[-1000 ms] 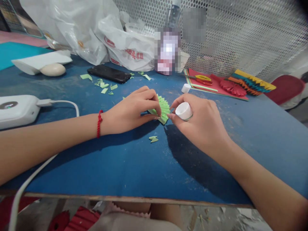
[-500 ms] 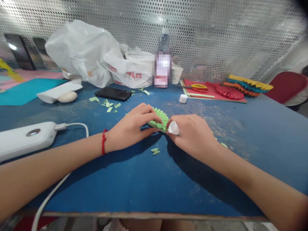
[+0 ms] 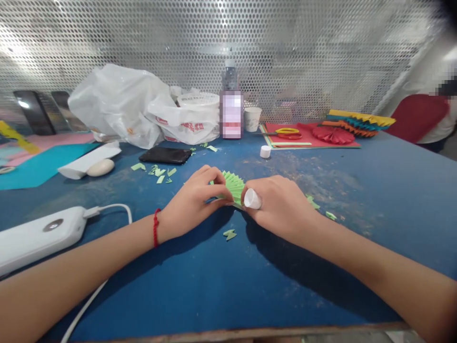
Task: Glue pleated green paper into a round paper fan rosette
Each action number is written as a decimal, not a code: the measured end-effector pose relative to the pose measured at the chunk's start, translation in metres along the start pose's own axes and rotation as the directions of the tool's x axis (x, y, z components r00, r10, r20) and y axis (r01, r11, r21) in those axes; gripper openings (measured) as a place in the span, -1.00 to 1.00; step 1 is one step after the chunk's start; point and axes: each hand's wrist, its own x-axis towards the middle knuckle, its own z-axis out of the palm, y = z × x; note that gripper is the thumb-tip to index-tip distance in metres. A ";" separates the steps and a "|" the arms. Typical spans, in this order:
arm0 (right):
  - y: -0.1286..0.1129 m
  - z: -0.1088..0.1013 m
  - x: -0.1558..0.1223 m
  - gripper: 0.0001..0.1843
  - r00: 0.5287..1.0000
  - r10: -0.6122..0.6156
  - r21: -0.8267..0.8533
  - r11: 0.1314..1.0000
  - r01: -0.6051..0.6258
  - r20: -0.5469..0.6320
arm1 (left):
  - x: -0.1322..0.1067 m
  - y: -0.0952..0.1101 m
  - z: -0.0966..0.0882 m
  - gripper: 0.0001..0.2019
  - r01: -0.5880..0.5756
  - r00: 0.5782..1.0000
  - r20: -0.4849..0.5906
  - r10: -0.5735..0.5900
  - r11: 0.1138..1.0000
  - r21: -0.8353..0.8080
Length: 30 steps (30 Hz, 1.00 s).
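Observation:
A pleated green paper fan [image 3: 233,186] lies on the blue table [image 3: 221,276] between my hands. My left hand [image 3: 194,200], a red cord at its wrist, pinches the fan's left side with curled fingers. My right hand [image 3: 282,205] is closed around a small white tube, probably a glue stick [image 3: 252,199], whose end presses against the fan's right edge. The stick's body is hidden in my fist.
A white cap [image 3: 265,151] sits behind. Green scraps [image 3: 157,170] lie near a black phone [image 3: 164,155]. A white power bank [image 3: 34,236] with cable sits left. White plastic bags [image 3: 143,112], a bottle [image 3: 231,109], scissors [image 3: 287,132] on red paper and folded coloured fans [image 3: 360,121] line the mesh wall.
My head has tilted up, so the table slid down in view. My right hand turned the white tube's end down onto the fan; both hands stayed on it.

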 end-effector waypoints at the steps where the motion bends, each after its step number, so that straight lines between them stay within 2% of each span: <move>1: 0.001 0.000 -0.001 -0.88 1.000 -0.014 0.019 1.000 0.014 -0.025 | 0.000 0.000 0.000 -0.89 -0.007 1.000 -0.014 0.007 1.000 -0.002; 5: 0.003 0.001 -0.001 -0.84 0.993 -0.006 0.036 0.999 0.010 -0.121 | 0.000 0.000 0.000 -0.89 0.042 0.999 -0.028 -0.043 0.999 -0.031; 9: 0.005 0.000 -0.001 -0.78 0.991 0.009 -0.005 1.000 -0.009 -0.133 | -0.001 0.003 0.000 -0.85 0.069 0.996 0.060 -0.065 0.995 -0.066; 15: 0.009 -0.003 -0.005 -0.70 0.995 -0.001 -0.078 0.997 -0.006 -0.098 | -0.005 0.007 -0.002 -0.75 -0.038 0.978 0.206 0.047 0.998 -0.047; 21: 0.008 -0.009 -0.004 -0.71 1.000 -0.013 -0.054 0.998 0.011 -0.026 | -0.006 0.007 -0.002 -0.71 -0.101 0.978 0.187 0.093 0.994 0.033; 26: 0.011 -0.009 -0.003 -0.69 0.997 -0.049 -0.081 0.996 0.044 -0.067 | -0.004 0.010 -0.004 -0.75 -0.212 0.967 0.168 0.194 0.972 0.097; 30: 0.013 -0.008 -0.005 -0.68 0.996 -0.056 -0.092 0.994 0.051 -0.062 | -0.004 0.010 -0.004 -0.77 -0.243 0.957 0.186 0.223 0.965 0.094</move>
